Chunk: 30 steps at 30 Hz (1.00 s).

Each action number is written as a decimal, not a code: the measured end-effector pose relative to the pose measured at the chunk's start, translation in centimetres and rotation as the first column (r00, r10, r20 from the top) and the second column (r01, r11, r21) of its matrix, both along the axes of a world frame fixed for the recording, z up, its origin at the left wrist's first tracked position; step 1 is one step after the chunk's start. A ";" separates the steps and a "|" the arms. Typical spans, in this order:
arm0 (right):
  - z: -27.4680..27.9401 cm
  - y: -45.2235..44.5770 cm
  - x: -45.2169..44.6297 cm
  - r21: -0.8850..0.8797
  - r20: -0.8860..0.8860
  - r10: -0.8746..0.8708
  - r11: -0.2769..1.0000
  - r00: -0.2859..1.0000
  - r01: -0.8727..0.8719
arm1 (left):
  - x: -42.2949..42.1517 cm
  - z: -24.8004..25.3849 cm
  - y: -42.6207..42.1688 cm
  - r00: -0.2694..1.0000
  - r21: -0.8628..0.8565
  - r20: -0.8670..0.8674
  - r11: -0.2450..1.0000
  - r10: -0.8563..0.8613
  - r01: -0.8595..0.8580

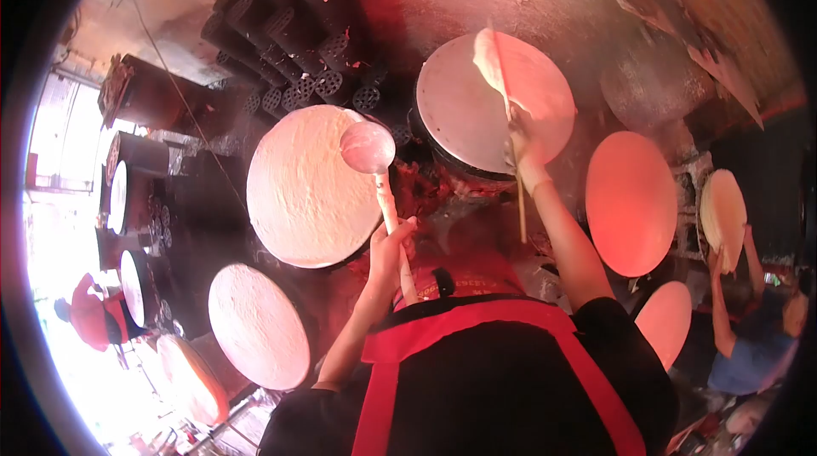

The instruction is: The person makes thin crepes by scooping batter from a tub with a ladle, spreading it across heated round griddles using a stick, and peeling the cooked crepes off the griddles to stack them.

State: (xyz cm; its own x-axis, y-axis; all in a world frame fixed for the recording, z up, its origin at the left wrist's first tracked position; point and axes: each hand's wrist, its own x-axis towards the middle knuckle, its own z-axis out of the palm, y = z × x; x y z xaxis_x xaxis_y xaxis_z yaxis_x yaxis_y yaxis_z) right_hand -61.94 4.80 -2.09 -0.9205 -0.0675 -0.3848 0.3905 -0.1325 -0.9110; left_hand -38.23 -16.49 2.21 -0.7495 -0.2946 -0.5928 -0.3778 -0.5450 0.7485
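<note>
the right hand (528,154), the nearer of the two to the round griddle (447,107), had its fingers clasped about a thin stick (521,209) over the griddle's near side, and the pale sheet (487,60) hung on that stick beyond those fingers, above the griddle, its long axis running along the stick, away and slightly leftward; whether it touched the griddle could not be told. the left hand (393,243), near left of the griddle, had its fingers wrapped round a ladle (368,149), whose bowl overlapped the coated pan (298,183) left of the griddle.
</note>
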 end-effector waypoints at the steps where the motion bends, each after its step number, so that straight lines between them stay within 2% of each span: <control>1: 1.0 1.2 0.2 0.004 -0.002 0.019 1.000 1.000 -0.019 | 0.0 0.0 0.4 1.000 0.004 -0.002 1.000 0.019 -0.019; 3: 2.9 5.2 1.6 -0.138 0.224 0.195 0.976 0.955 -0.167 | 0.3 -0.9 1.0 0.999 -0.131 0.035 0.991 0.036 -0.032; 5: 1.1 9.2 1.8 -0.144 0.246 0.124 0.986 0.961 -0.090 | 0.5 -1.3 1.7 0.993 -0.121 0.035 0.987 0.111 -0.106; 7: -0.4 11.2 1.4 -0.156 0.095 -0.030 0.987 0.995 0.045 | 1.2 -1.6 2.2 0.992 -0.150 0.075 0.985 0.102 -0.090; 8: -1.1 12.6 0.1 -0.345 0.136 -0.031 0.936 0.990 0.077 | 1.5 -2.0 2.6 0.992 -0.167 0.073 0.982 0.106 -0.093; 9: -2.0 11.9 -1.3 -0.346 0.140 -0.011 0.936 0.990 0.060 | 1.6 -1.5 3.6 0.989 -0.168 0.077 0.979 0.126 -0.112; 10: -3.0 10.9 -3.0 -0.096 0.140 0.027 0.995 0.990 -0.013 | 1.5 -0.7 4.7 0.982 -0.125 0.071 0.979 0.172 -0.163; 11: -3.3 9.8 -4.2 0.157 0.143 0.065 0.984 0.988 -0.087 | 1.4 -0.3 5.6 0.974 -0.082 0.065 0.974 0.218 -0.213; 12: -3.5 9.0 -4.6 0.064 0.107 0.169 0.982 0.980 -0.177 | 1.6 -0.8 6.3 0.969 -0.087 0.067 0.969 0.236 -0.230; 13: -3.7 8.9 -5.0 0.057 0.108 0.187 0.979 0.976 -0.194 | 1.9 -1.8 6.9 0.972 -0.054 0.007 0.971 0.235 -0.234; 15: -3.2 8.4 -5.4 -0.016 0.245 0.344 0.936 0.906 -0.351 | 2.2 -1.8 8.1 0.967 -0.030 -0.053 0.968 0.249 -0.251; 16: -2.8 9.7 -4.5 0.034 0.161 0.422 0.901 0.892 -0.433 | 2.2 -1.7 8.7 0.969 -0.057 0.007 0.968 0.245 -0.244; 17: 0.0 10.7 -2.9 0.037 0.175 0.442 0.890 0.880 -0.454 | 2.3 -1.6 9.2 0.968 -0.082 0.070 0.969 0.241 -0.235; 19: 3.4 14.0 -1.3 0.004 0.144 0.559 0.825 0.817 -0.566 | 2.3 -2.2 9.8 0.973 -0.107 0.058 0.970 0.224 -0.217; 22: 2.4 19.0 -4.8 0.052 0.185 0.538 0.831 0.823 -0.554 | 2.4 -1.9 11.2 0.967 -0.146 0.039 0.958 0.253 -0.245; 23: 0.0 19.3 -6.9 0.098 0.112 0.399 0.907 0.910 -0.410 | 2.3 -1.5 11.7 0.962 -0.158 0.036 0.952 0.269 -0.260; 25: -2.2 17.9 -10.8 0.150 -0.101 0.297 0.948 0.950 -0.280 | 2.1 -0.4 12.9 0.956 -0.182 0.042 0.943 0.290 -0.278; 26: -2.6 16.8 -12.6 0.138 -0.093 0.304 0.947 0.948 -0.290 | 1.5 0.4 13.7 0.952 -0.199 0.053 0.937 0.303 -0.287; 28: -3.0 14.7 -14.0 0.240 0.091 0.490 0.834 0.867 -0.497 | 1.6 0.5 14.9 0.940 -0.182 0.059 0.930 0.335 -0.320; 29: -1.5 13.9 -12.6 0.139 0.201 0.541 0.810 0.817 -0.570 | 1.6 0.5 15.5 0.936 -0.192 0.063 0.925 0.346 -0.329; 30: -0.6 13.9 -11.3 0.128 0.188 0.579 0.786 0.793 -0.605 | 1.8 0.6 16.2 0.930 -0.181 0.086 0.924 0.357 -0.337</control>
State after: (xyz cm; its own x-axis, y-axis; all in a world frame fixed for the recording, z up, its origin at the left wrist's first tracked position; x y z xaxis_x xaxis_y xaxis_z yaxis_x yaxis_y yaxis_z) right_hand -73.28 18.74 -2.71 -0.6610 -0.5035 -0.5564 0.4570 0.3180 -0.8307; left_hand -36.42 -0.27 2.80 -0.5128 -0.6220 -0.5917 -0.2750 -0.5339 0.7996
